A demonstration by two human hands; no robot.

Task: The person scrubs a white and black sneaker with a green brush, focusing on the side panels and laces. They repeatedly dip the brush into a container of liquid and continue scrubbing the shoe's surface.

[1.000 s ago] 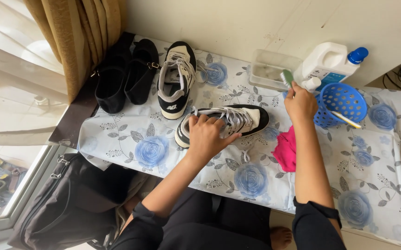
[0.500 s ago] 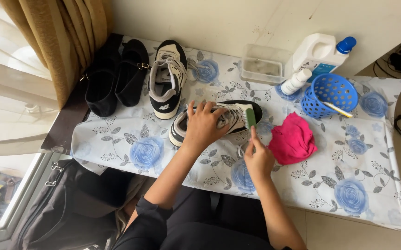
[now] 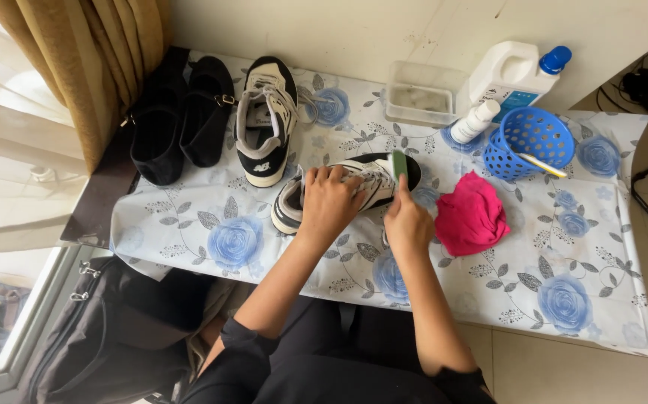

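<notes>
A black and white sneaker (image 3: 395,173) lies on its side on the flowered tablecloth (image 3: 563,247). My left hand (image 3: 328,200) presses down on its laces and upper. My right hand (image 3: 407,221) grips a small green brush (image 3: 398,164) and holds it against the sneaker's heel end. The second sneaker (image 3: 266,120) of the pair stands upright just behind, to the left. A crumpled pink cloth (image 3: 471,213) lies right beside my right hand.
Two black shoes (image 3: 182,120) sit at the table's left end by a curtain. At the back stand a clear tub (image 3: 423,93), a white jug (image 3: 515,71), a small white bottle (image 3: 474,121) and a blue basket (image 3: 527,142). A dark bag (image 3: 92,337) lies on the floor.
My right hand came back from the blue basket with the green brush and brought it to the sneaker's heel. My left hand stayed on the sneaker.
</notes>
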